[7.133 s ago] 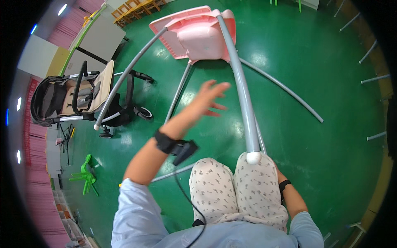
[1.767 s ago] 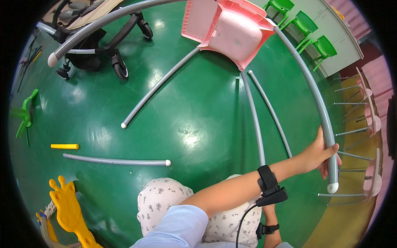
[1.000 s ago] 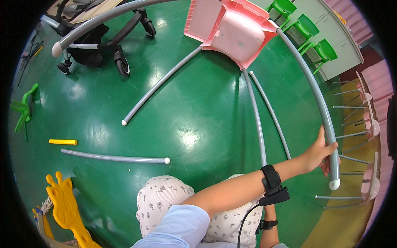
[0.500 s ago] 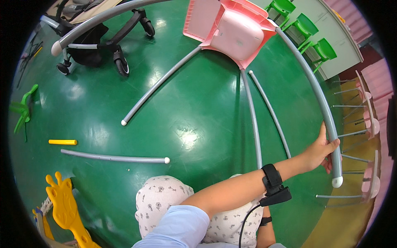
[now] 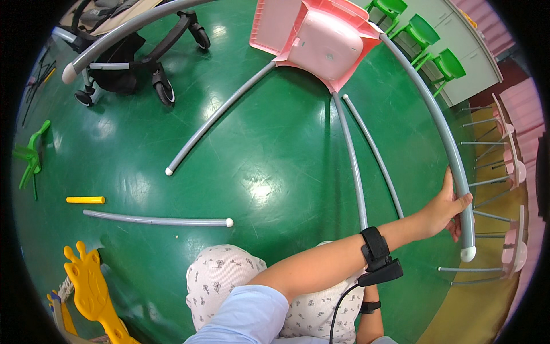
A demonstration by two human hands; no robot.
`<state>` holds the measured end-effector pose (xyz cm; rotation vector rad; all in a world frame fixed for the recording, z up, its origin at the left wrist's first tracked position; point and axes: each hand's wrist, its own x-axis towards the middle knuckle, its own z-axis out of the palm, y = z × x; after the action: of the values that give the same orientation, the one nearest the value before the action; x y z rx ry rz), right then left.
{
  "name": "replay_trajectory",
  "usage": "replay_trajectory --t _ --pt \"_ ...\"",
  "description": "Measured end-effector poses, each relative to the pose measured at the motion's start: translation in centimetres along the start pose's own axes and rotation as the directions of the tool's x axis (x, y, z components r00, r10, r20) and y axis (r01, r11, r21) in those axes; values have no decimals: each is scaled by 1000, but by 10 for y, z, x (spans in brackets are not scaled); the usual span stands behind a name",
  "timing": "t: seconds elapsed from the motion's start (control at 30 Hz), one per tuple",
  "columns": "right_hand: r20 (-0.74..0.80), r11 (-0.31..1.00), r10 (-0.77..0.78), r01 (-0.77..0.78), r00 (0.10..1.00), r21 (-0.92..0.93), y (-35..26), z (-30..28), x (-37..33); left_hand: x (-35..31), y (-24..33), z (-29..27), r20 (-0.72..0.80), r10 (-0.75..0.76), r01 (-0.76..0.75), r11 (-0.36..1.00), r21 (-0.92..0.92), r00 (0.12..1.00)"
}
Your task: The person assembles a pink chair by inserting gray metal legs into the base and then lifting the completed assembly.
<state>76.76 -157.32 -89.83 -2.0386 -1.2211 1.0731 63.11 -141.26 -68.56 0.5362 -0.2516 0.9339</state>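
Note:
My left hand (image 5: 444,206) reaches across to the right, its fingers wrapped round a curved grey leg (image 5: 431,106) near the white end cap. That leg joins an upturned pink plastic chair (image 5: 325,46), whose other grey legs spread toward me and to the upper left. My right forearm (image 5: 369,324) shows only in part below the left arm. The right hand itself is hidden behind the left forearm and its black strap (image 5: 377,249), so its fingers cannot be seen.
Loose grey tubes with white caps lie on the green floor, one on the left (image 5: 157,219) and one on the right (image 5: 372,155). A yellow tube (image 5: 86,200) and a yellow giraffe-shaped piece (image 5: 91,286) lie left. A wheeled stroller frame (image 5: 154,63) stands upper left; green chairs (image 5: 421,31) stand upper right.
The view has shifted very slightly. My left hand keeps its grip on the grey leg, and the chair stays essentially where it was.

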Motion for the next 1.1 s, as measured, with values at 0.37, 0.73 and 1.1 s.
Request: replay_trajectory --t 0.37,0.73,1.1 --pt "27 997 65 -66 998 45 -1 9 -10 1 -3 2 5 -28 29 999 -17 1000" --pt "71 987 129 -135 989 86 2 35 -18 -4 -10 0 -45 -73 76 995 59 996" --pt "105 986 140 -149 985 81 -1 57 -4 -3 -4 -1 -34 -33 33 999 -6 999"
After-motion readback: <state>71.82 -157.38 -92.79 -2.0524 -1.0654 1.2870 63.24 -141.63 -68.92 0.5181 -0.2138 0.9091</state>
